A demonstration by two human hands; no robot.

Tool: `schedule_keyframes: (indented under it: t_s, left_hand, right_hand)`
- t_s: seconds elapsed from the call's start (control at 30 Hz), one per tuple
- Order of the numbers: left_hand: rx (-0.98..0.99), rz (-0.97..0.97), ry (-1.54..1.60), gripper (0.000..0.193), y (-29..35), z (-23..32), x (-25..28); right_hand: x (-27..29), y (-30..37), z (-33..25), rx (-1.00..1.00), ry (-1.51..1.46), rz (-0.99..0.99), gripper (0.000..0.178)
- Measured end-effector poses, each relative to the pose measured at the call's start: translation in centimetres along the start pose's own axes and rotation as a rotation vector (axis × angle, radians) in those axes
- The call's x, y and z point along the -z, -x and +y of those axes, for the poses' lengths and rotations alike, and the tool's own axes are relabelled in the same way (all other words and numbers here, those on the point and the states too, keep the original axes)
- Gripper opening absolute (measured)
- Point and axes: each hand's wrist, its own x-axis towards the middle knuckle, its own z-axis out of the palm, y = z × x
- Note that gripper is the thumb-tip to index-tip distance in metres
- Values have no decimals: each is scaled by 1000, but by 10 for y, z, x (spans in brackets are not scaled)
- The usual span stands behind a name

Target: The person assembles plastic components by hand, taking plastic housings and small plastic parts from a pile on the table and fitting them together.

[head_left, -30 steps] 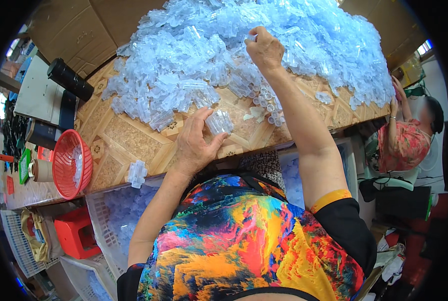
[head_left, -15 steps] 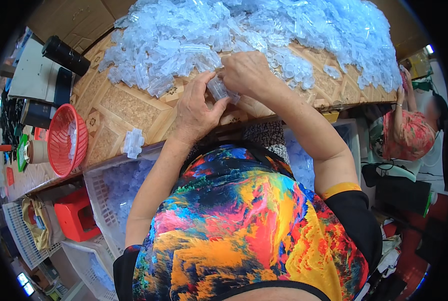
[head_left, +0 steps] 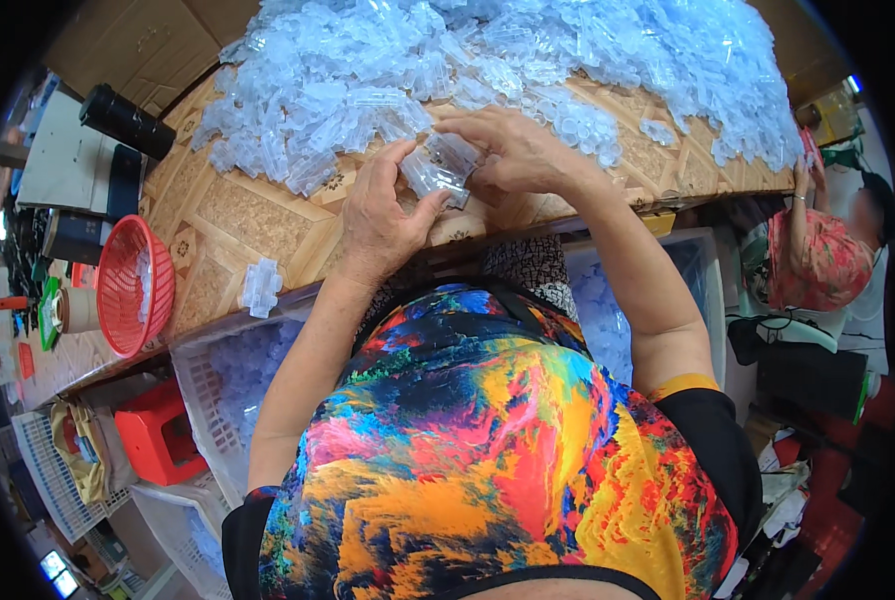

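Between my two hands, just above the near side of the table, is a clear plastic piece with tube-like ridges. My left hand grips its left side, thumb below and fingers above. My right hand is closed on its right side with the thumb and bent fingers, the index finger stretched over the top. Beyond the hands a large heap of similar clear plastic pieces covers the back of the table. Small round clear parts lie to the right of my right hand.
The wood-patterned table carries a separate clear cluster, a red plastic basket and a black cylinder on the left. Lined crates of clear parts stand below its edge, near a red stool. Another person sits at right.
My right hand has shifted slightly right and its fingers have spread from a tight pinch, baring more of the clear piece. My left hand still holds its side, a little to the left.
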Motion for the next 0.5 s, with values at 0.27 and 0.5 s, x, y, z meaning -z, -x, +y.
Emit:
schedule_keyframes:
  t_s: [0.27,0.5]
  left_hand:
    - [6,0,-17,64,0,3,-1]
    - [14,0,-24,62,1,3,0]
  right_hand:
    - [1,-9,-12,-36,152,-81,62]
    - [-4,2,-6,-97,322,-27,55]
